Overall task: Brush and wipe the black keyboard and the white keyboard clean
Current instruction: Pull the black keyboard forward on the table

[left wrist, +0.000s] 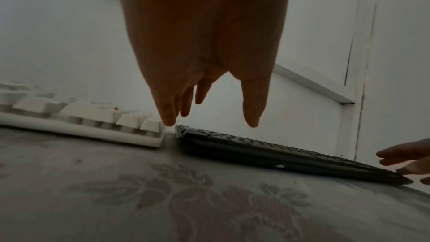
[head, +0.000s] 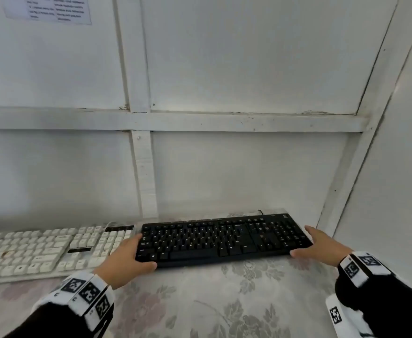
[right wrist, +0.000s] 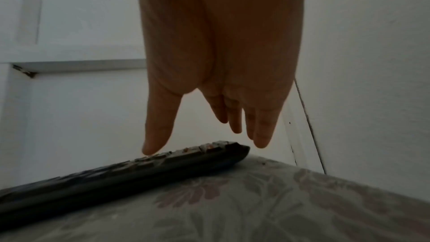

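The black keyboard (head: pixel 224 240) lies flat on the table, its right end near the wall corner. Just left of it, almost touching, lies the white keyboard (head: pixel 41 250), with a brownish stain on its keys. My left hand (head: pixel 136 252) is at the black keyboard's left end, thumb along the front edge and fingers straight beside the side. At the right end my right hand (head: pixel 307 241) mirrors it, thumb at the front corner. In the wrist views the fingers of both hands (left wrist: pixel 210 117) (right wrist: pixel 204 146) are straight and spread over the black keyboard's ends (left wrist: pixel 256 150) (right wrist: pixel 116 176). Neither holds anything.
A grey floral tablecloth (head: pixel 200 301) covers the table in front of the keyboards. White panelled walls stand close behind and on the right, meeting in a corner (head: pixel 322 223). A black cable (head: pixel 261 212) leaves the keyboard's back edge. A printed notice (head: pixel 53 8) hangs at the upper left.
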The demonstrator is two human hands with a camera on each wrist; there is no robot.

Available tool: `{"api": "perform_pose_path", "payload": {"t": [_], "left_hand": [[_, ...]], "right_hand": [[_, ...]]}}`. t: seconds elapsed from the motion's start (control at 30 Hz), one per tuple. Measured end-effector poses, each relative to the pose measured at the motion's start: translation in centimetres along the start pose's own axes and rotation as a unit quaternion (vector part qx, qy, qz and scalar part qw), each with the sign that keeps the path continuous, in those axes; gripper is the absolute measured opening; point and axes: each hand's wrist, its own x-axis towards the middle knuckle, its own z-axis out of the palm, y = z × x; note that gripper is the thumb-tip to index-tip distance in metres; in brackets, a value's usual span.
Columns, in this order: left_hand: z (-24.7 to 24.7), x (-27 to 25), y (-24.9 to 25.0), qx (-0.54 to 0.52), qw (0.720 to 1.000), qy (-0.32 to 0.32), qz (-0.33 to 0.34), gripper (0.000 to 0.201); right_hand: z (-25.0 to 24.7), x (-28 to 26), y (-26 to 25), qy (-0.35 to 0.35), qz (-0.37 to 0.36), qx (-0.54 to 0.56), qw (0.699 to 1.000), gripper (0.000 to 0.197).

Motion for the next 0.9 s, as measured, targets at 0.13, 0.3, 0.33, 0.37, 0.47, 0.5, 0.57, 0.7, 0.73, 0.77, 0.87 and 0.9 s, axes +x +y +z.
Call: {"api": "perform_pose_path", "payload": {"t": [0.13, 0.3, 0.33, 0.37, 0.47, 0.5, 0.57, 0.7, 0.73, 0.77, 0.87, 0.9], "left_hand": [[0.5, 1.7, -1.7, -0.008, 1.000, -0.013, -0.013, 0.110], [0.7, 1.7, -1.0, -0.001, 0.999, -0.026, -0.020, 0.106], [0.7, 1.4, -0.4, -0.003, 0.999, -0.026, -0.027, 0.099], [0.7, 1.2, 0.0, -0.010, 0.999, -0.024, -0.031, 0.091], [0.6, 1.0, 0.9, -0.010, 0.999, -0.025, -0.039, 0.079], [0.6, 1.0, 0.9, -0.012, 0.999, -0.023, -0.038, 0.076], [0.4, 0.8, 1.2, -0.010, 0.998, -0.024, -0.049, 0.074], [0.3, 0.2, 1.8, -0.019, 0.998, -0.021, -0.065, 0.077], [0.3, 0.1, 1.9, -0.019, 0.997, -0.024, -0.065, 0.080], [0.4, -0.2, 1.8, -0.018, 0.997, -0.031, -0.065, 0.083], [0.6, -1.1, 1.6, -0.024, 0.997, -0.053, -0.059, 0.079], [0.7, -1.5, 1.6, -0.028, 0.996, -0.057, -0.060, 0.074]], "right_hand": [[0.0, 1.3, 0.7, -0.037, -0.002, 0.011, 0.999, 0.068], [-0.3, 2.8, 1.3, -0.061, -0.025, 0.041, 0.997, 0.030], [-0.3, 2.8, 1.3, -0.057, -0.030, 0.046, 0.997, 0.030], [-0.3, 2.9, 1.4, -0.057, -0.033, 0.048, 0.997, 0.030], [-0.4, 3.1, 1.7, -0.040, -0.033, 0.038, 0.998, 0.029], [-0.3, 3.4, 2.0, -0.034, -0.030, 0.039, 0.998, 0.028], [-0.3, 3.6, 2.3, -0.025, -0.022, 0.042, 0.999, 0.027], [-0.4, 3.9, 3.3, -0.017, -0.007, 0.031, 0.999, 0.034], [-0.4, 3.7, 3.5, -0.017, -0.004, 0.027, 0.999, 0.037], [-0.4, 3.5, 3.7, -0.017, -0.002, 0.024, 1.000, 0.039], [-0.6, 2.4, 4.0, -0.021, 0.008, 0.021, 1.000, 0.043], [-0.7, 2.0, 4.2, -0.025, 0.013, 0.023, 0.999, 0.043]]}}
